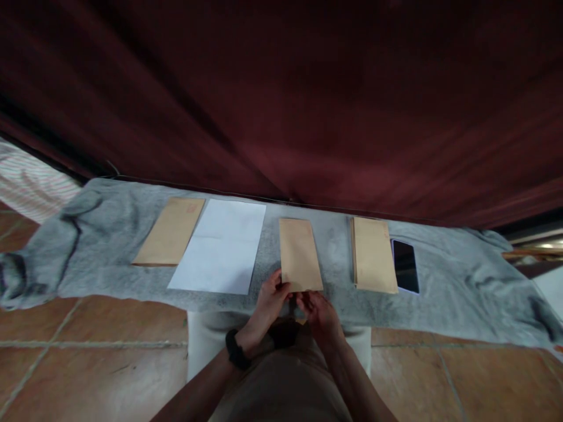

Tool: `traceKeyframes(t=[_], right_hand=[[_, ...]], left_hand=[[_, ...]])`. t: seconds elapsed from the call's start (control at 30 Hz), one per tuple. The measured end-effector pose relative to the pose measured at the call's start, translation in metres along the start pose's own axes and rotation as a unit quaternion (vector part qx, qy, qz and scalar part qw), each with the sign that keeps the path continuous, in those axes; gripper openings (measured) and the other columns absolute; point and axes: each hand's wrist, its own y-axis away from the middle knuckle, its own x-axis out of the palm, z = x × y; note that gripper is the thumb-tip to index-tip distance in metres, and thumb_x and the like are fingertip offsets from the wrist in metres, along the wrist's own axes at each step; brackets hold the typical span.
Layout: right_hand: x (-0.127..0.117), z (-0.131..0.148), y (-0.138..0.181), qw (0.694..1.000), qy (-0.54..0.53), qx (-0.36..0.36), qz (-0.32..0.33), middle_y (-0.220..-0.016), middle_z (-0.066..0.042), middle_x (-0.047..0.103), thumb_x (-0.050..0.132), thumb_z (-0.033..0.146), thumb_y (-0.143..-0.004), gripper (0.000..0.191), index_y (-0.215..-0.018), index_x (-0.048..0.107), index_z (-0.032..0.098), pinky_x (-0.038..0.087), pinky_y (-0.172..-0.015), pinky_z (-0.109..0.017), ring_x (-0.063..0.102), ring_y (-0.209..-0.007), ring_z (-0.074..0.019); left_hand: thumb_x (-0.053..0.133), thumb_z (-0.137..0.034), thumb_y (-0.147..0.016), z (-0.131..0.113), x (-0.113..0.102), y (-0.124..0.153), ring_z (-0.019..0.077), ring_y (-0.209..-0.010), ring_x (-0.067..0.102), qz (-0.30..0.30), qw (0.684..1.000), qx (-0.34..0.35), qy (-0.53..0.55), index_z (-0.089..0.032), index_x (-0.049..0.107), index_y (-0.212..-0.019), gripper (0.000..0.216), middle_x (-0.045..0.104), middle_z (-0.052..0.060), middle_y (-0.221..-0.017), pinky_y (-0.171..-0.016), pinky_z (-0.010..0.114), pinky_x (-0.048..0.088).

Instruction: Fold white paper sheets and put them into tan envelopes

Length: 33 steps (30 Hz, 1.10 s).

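Observation:
A brown paper envelope (301, 253) lies in front of me on the grey cloth, its near edge between my hands. My left hand (273, 300), with a black watch on its wrist, pinches the envelope's near left corner between thumb and fingers. At the near right corner, my right hand (320, 312) has its fingers curled against the edge, thumb and fingertips close together. To the left of the envelope is a white sheet of paper (220, 249) with a faint fold line across it. A stack of brown envelopes (375, 255) sits to the right.
Further left, more brown envelope paper (169, 231) lies beside the white sheet. A phone (405, 265) with a dark screen rests right of the stack. The grey cloth (457, 281) covers a narrow surface, backed by a dark red curtain (281, 105). Tiled floor (109, 363) shows below.

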Motion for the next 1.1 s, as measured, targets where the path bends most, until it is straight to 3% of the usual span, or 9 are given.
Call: traceKeyframes(t=[0.13, 0.23, 0.37, 0.5, 0.6, 0.77, 0.9, 1.0, 1.1], right_hand=[[-0.010, 0.009, 0.020, 0.998, 0.003, 0.069, 0.014, -0.101, -0.014, 0.078, 0.056, 0.058, -0.095, 0.046, -0.105, 0.074, 0.017, 0.063, -0.068, -0.040, 0.076, -0.080, -0.0261], [-0.015, 0.014, 0.028, 0.990, 0.130, -0.039, -0.035, -0.104, -0.011, 0.078, 0.052, 0.050, -0.100, 0.039, -0.108, 0.074, 0.019, 0.063, -0.079, -0.040, 0.075, -0.089, -0.0244], [-0.017, 0.013, 0.022, 0.884, 0.377, -0.276, 0.019, -0.143, -0.010, 0.062, 0.041, 0.026, -0.104, 0.041, -0.140, 0.060, 0.021, 0.044, -0.117, -0.051, 0.055, -0.136, -0.0251], [-0.016, 0.010, 0.016, 0.769, 0.543, -0.327, 0.084, -0.157, -0.009, 0.048, 0.043, 0.017, -0.102, 0.055, -0.156, 0.040, 0.020, 0.035, -0.124, -0.052, 0.043, -0.147, -0.0247], [-0.017, 0.010, 0.017, 0.734, 0.587, -0.329, 0.093, -0.159, -0.008, 0.046, 0.045, 0.018, -0.102, 0.058, -0.159, 0.036, 0.020, 0.035, -0.124, -0.051, 0.041, -0.148, -0.0242], [-0.017, 0.009, 0.017, 0.730, 0.592, -0.329, 0.092, -0.158, -0.007, 0.047, 0.046, 0.019, -0.101, 0.054, -0.156, 0.042, 0.021, 0.035, -0.124, -0.050, 0.042, -0.147, -0.0236], [-0.017, -0.001, 0.016, 0.742, 0.570, -0.344, 0.077, -0.142, -0.012, 0.063, 0.051, 0.019, -0.098, 0.044, -0.142, 0.058, 0.017, 0.038, -0.122, -0.053, 0.048, -0.143, -0.0264], [-0.018, -0.007, 0.015, 0.754, 0.551, -0.351, 0.072, -0.125, -0.010, 0.071, 0.056, 0.019, -0.096, 0.037, -0.132, 0.065, 0.020, 0.038, -0.122, -0.055, 0.051, -0.140, -0.0271], [-0.016, -0.005, 0.015, 0.759, 0.549, -0.342, 0.075, -0.127, -0.008, 0.071, 0.056, 0.019, -0.097, 0.038, -0.134, 0.063, 0.021, 0.036, -0.124, -0.052, 0.054, -0.137, -0.0247]], left_hand=[[0.067, -0.026, -0.071, 0.007, -0.013, 0.001, 0.0126, -0.052, 0.062, -0.020, 0.998, -0.029, -0.042, -0.017, 0.067, -0.111, 0.041, 0.071, -0.002, -0.074, -0.052, 0.024, 0.050], [0.066, -0.026, -0.073, 0.013, -0.013, 0.003, 0.0139, -0.054, 0.064, -0.032, 0.997, -0.036, -0.065, -0.017, 0.064, -0.120, 0.048, 0.073, -0.002, -0.074, -0.053, 0.024, 0.052], [0.065, -0.026, -0.074, 0.017, -0.010, 0.000, 0.0140, -0.054, 0.065, -0.029, 0.996, -0.035, -0.076, -0.017, 0.061, -0.124, 0.051, 0.072, -0.001, -0.073, -0.052, 0.024, 0.051], [0.062, -0.026, -0.079, 0.016, -0.013, 0.001, 0.0132, -0.050, 0.062, -0.003, 0.993, -0.041, -0.108, -0.016, 0.056, -0.132, 0.054, 0.072, -0.001, -0.074, -0.049, 0.024, 0.049], [0.059, -0.028, -0.087, 0.014, -0.019, 0.008, 0.0156, -0.053, 0.064, 0.002, 0.977, -0.031, -0.213, -0.018, 0.050, -0.140, 0.055, 0.071, -0.001, -0.074, -0.052, 0.026, 0.050], [0.050, -0.029, -0.100, 0.013, -0.027, 0.017, 0.0255, -0.101, 0.072, -0.072, 0.854, 0.181, -0.482, -0.021, 0.060, -0.130, 0.033, 0.074, 0.010, -0.106, -0.088, 0.040, 0.058], [0.038, -0.031, -0.106, 0.015, -0.013, 0.008, 0.0236, -0.142, 0.049, 0.068, 0.763, 0.350, -0.539, -0.019, 0.056, -0.140, 0.040, 0.059, 0.010, -0.147, -0.117, 0.043, 0.043], [0.039, -0.040, -0.107, 0.018, -0.001, -0.007, 0.0212, -0.150, 0.038, 0.157, 0.712, 0.379, -0.570, -0.020, 0.046, -0.151, 0.049, 0.048, 0.008, -0.158, -0.124, 0.043, 0.034], [0.036, -0.042, -0.108, 0.019, 0.000, -0.023, 0.0188, -0.153, 0.032, 0.185, 0.681, 0.376, -0.601, -0.019, 0.038, -0.156, 0.053, 0.040, 0.007, -0.163, -0.127, 0.041, 0.029]])
